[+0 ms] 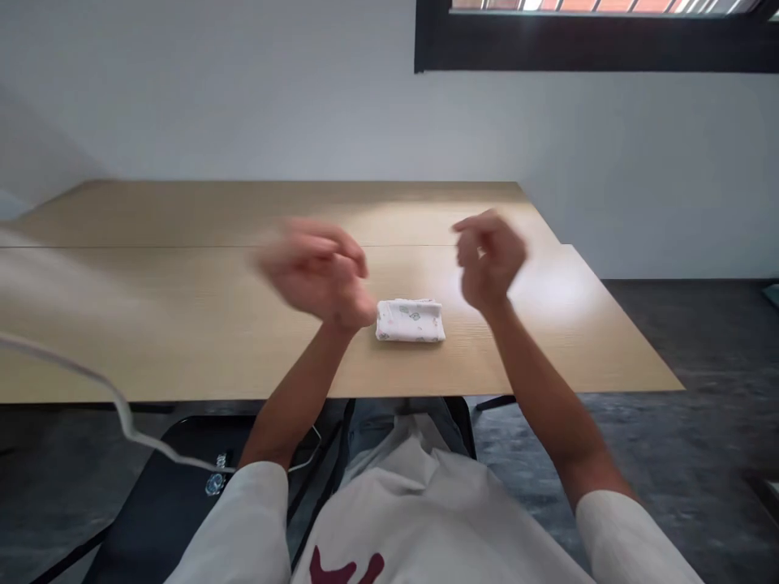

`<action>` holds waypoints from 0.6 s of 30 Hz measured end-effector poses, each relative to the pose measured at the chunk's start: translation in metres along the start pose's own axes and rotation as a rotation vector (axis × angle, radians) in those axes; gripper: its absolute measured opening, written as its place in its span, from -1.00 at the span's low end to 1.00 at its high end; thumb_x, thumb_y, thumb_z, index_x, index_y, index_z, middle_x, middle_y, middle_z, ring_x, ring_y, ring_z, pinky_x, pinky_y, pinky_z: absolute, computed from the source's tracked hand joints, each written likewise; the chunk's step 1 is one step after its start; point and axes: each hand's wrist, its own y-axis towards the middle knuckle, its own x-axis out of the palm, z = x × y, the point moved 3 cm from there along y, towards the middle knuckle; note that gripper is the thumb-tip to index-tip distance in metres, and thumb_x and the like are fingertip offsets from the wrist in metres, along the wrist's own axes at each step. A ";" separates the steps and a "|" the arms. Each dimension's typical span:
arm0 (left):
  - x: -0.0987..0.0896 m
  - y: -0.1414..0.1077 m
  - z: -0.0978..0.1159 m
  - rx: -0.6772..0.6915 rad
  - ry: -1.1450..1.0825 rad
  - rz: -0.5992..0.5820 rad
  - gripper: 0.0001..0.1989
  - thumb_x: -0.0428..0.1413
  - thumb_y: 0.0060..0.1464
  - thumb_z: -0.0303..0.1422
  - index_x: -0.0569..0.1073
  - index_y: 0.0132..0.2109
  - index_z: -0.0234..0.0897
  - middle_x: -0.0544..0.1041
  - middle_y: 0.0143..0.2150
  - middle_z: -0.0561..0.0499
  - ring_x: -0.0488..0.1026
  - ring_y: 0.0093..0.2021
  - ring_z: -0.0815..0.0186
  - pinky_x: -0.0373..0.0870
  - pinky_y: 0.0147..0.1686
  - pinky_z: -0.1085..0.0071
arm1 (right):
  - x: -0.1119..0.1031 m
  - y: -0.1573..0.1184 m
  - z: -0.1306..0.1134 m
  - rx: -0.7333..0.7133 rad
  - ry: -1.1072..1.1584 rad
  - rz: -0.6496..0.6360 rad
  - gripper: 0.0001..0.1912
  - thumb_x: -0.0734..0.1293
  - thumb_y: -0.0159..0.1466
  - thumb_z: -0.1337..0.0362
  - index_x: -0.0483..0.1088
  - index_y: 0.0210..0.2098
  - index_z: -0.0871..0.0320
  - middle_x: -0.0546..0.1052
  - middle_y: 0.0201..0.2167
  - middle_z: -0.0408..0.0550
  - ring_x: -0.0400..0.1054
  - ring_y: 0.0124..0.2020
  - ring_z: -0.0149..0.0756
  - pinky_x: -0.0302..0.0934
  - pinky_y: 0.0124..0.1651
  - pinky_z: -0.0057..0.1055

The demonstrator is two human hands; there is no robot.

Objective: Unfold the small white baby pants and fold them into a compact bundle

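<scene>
A folded white cloth with small printed figures (411, 320) lies flat near the front edge of the wooden table (182, 324). My left hand (320, 272) is raised over the table, to the left of the cloth, blurred by motion, with its fingers curled loosely. To the right of the cloth and a little farther back is my right hand (490, 255), also raised, its fingers bent and apart from the thumb. Nothing shows in either hand, and the cloth is in neither of them.
A white cable (122, 410) crosses the lower left in front of the table. On the black chair (164, 495) lies a wristwatch (215, 483). Behind the table stands a pale wall (273, 97) with a dark window frame (548, 45).
</scene>
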 end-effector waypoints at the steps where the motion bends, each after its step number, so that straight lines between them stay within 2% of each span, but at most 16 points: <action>1: 0.009 -0.011 0.001 0.053 0.044 -0.035 -0.65 -0.08 0.44 -0.07 0.39 -0.18 -0.20 0.43 -0.34 0.06 0.40 -0.41 0.37 0.42 -0.38 0.38 | 0.007 -0.007 0.002 0.012 -0.023 0.007 -0.71 0.18 0.54 0.18 0.48 -0.21 0.10 0.50 -0.31 -0.04 0.37 -0.33 -0.34 0.32 -0.20 -0.36; 2: 0.019 -0.023 -0.001 0.087 0.099 -0.128 -0.66 -0.09 0.43 -0.10 0.36 -0.25 -0.20 0.38 -0.42 0.08 0.34 -0.48 0.38 0.36 -0.43 0.39 | 0.015 -0.016 0.006 0.044 -0.054 -0.016 -0.70 0.20 0.52 0.20 0.47 -0.28 0.11 0.48 -0.38 -0.06 0.33 -0.40 -0.35 0.30 -0.26 -0.36; 4: 0.039 -0.050 -0.016 0.047 0.202 -0.469 -0.72 -0.02 0.36 -0.21 0.37 -0.31 -0.22 0.39 -0.46 0.07 0.28 -0.52 0.39 0.32 -0.44 0.38 | 0.035 -0.038 0.022 0.149 -0.124 -0.175 -0.76 0.27 0.46 0.24 0.48 -0.31 0.15 0.47 -0.38 -0.06 0.30 -0.45 -0.35 0.27 -0.31 -0.37; 5: 0.045 -0.063 -0.027 -0.025 0.221 -0.612 -0.77 0.00 0.32 -0.26 0.40 -0.31 -0.24 0.44 -0.44 0.05 0.30 -0.50 0.38 0.34 -0.40 0.38 | 0.044 -0.049 0.032 0.204 -0.150 -0.265 -0.82 0.31 0.43 0.25 0.50 -0.26 0.18 0.50 -0.32 -0.02 0.33 -0.42 -0.34 0.28 -0.29 -0.36; 6: 0.048 -0.075 -0.039 -0.113 0.217 -0.708 -0.80 0.02 0.27 -0.29 0.44 -0.30 -0.25 0.48 -0.40 0.02 0.34 -0.46 0.36 0.36 -0.36 0.37 | 0.051 -0.058 0.041 0.230 -0.151 -0.365 -0.85 0.34 0.41 0.25 0.53 -0.19 0.19 0.52 -0.23 0.03 0.38 -0.35 -0.31 0.31 -0.22 -0.35; 8: 0.048 -0.093 -0.061 -0.293 0.146 -0.836 -0.80 0.05 0.22 -0.29 0.51 -0.26 -0.29 0.54 -0.33 -0.03 0.42 -0.36 0.32 0.39 -0.27 0.37 | 0.060 -0.071 0.055 0.222 -0.105 -0.524 -0.79 0.32 0.42 0.22 0.56 -0.11 0.19 0.55 -0.15 0.09 0.45 -0.17 -0.21 0.32 -0.04 -0.30; 11: 0.043 -0.106 -0.080 -0.499 -0.005 -0.913 -0.69 0.11 0.16 -0.15 0.57 -0.18 -0.32 0.59 -0.22 -0.06 0.50 -0.22 0.25 0.43 -0.16 0.35 | 0.057 -0.077 0.070 0.225 0.018 -0.570 -0.73 0.35 0.37 0.11 0.57 -0.12 0.16 0.58 -0.12 0.09 0.45 -0.04 -0.10 0.30 0.07 -0.22; 14: 0.038 -0.109 -0.086 -0.590 -0.096 -0.944 -0.58 0.23 0.01 -0.08 0.58 -0.12 -0.32 0.61 -0.15 -0.06 0.51 -0.14 0.20 0.42 -0.10 0.34 | 0.050 -0.077 0.080 0.285 0.167 -0.565 -0.62 0.48 0.17 0.02 0.51 -0.15 0.14 0.58 -0.17 0.02 0.45 -0.16 -0.12 0.32 -0.09 -0.26; 18: 0.034 -0.108 -0.091 -0.642 -0.116 -0.923 -0.58 0.25 -0.04 -0.05 0.52 -0.20 -0.32 0.54 -0.25 0.00 0.45 -0.24 0.24 0.37 -0.19 0.36 | 0.046 -0.077 0.087 0.334 0.213 -0.503 -0.60 0.50 0.06 0.00 0.41 -0.28 0.13 0.48 -0.35 -0.13 0.28 -0.38 -0.29 0.17 -0.31 -0.38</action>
